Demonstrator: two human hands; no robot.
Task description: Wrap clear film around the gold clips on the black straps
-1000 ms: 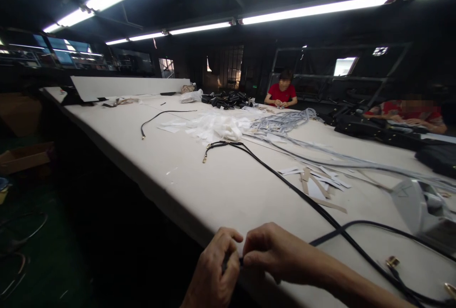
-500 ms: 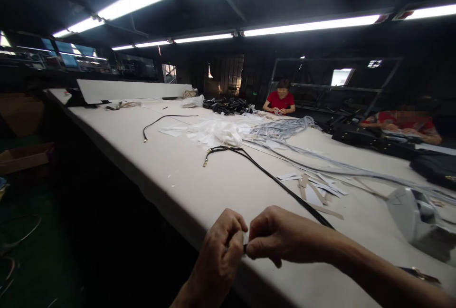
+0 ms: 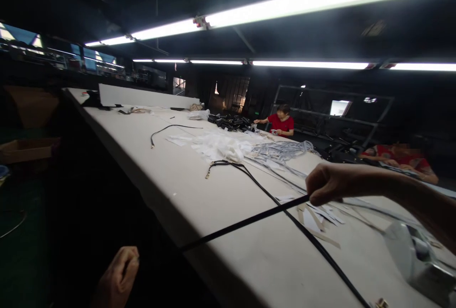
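Observation:
My right hand (image 3: 324,184), raised over the table's right part, pinches a black strap (image 3: 245,223). The strap runs taut down to the left, past the table edge, and fades against the dark. Off that edge at the lower left, my left hand (image 3: 121,272) is closed, in line with the strap; the last stretch into its fingers is hard to see. Under the held strap lies another long black strap (image 3: 320,246) with gold-coloured clasps (image 3: 208,173) at its far end. Farther back rests a shorter black strap (image 3: 167,128).
The long pale table (image 3: 199,203) bears crumpled white wrapping (image 3: 223,146), grey cords (image 3: 281,150), paper strips (image 3: 317,220) and a grey tape dispenser (image 3: 409,255). Black pieces (image 3: 230,121) lie heaped farther back. Two people in red work across the table. A cardboard box (image 3: 30,149) stands on the left.
My hands were together at the table's near edge and are now far apart, the left down and left, the right up and right. The black strap stretches out between them. The view has tilted up.

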